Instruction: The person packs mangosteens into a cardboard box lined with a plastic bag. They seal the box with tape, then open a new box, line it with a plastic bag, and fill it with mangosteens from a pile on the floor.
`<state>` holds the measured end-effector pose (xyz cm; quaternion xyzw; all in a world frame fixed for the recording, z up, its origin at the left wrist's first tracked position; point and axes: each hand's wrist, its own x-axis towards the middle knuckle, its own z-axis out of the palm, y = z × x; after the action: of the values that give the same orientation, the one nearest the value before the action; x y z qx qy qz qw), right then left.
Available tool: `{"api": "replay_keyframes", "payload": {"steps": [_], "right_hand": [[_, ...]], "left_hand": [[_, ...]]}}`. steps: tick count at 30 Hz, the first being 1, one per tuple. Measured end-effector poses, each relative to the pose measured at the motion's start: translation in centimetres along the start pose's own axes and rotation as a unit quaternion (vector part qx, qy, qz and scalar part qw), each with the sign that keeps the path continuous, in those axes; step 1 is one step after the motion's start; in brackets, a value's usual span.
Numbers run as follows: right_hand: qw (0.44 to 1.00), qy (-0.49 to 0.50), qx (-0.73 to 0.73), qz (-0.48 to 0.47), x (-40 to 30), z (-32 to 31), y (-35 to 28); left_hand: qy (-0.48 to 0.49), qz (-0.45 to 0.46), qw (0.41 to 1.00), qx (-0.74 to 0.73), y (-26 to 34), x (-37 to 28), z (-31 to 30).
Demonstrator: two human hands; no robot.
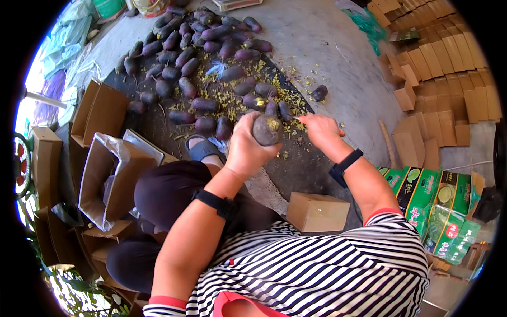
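Observation:
My left hand [246, 149] grips a dark purple radish [266, 132], its trimmed yellowish crown end turned up toward me. Around the red-orange handle of a small knife [302, 118] my right hand [321, 128] is closed; the blade points left, just right of the held root. Beyond both hands, a heap of similar radishes [206, 75] lies on a dark ground sheet [253, 166]. Yellow-green trimmings [225, 99] are scattered among them. One separate radish [319, 93] rests at the right on the concrete.
An open plastic-lined carton [91, 182] stands by my left knee. A closed cardboard box [318, 212] sits in front of me. Green printed cartons [429, 198] and stacked brown boxes [439, 87] line the right side. A green bucket [106, 8] and a scale-like tray [237, 4] are at the far edge.

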<state>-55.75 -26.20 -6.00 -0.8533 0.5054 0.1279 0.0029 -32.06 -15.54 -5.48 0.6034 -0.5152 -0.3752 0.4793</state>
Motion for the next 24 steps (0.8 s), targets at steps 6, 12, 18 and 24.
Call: {"api": "replay_keyframes", "payload": {"steps": [6, 12, 18, 24], "right_hand": [[0.963, -0.014, 0.196, 0.186, -2.8, -0.3, -3.3], [0.733, 0.167, 0.646, 0.133, -6.9, 0.4, -11.3], [0.803, 0.183, 0.564, 0.057, -7.0, -1.0, -14.5], [0.770, 0.315, 0.555, -0.003, -5.7, -3.4, -14.9]], "left_hand": [[0.026, -0.089, 0.972, -0.214, -0.1, 0.8, -0.8], [0.114, -0.268, 0.779, -0.555, -1.3, 2.5, -3.2], [0.116, -0.259, 0.712, -0.642, -0.7, 2.3, -3.9], [0.125, -0.242, 0.730, -0.627, -0.9, 2.0, -3.9]]}}
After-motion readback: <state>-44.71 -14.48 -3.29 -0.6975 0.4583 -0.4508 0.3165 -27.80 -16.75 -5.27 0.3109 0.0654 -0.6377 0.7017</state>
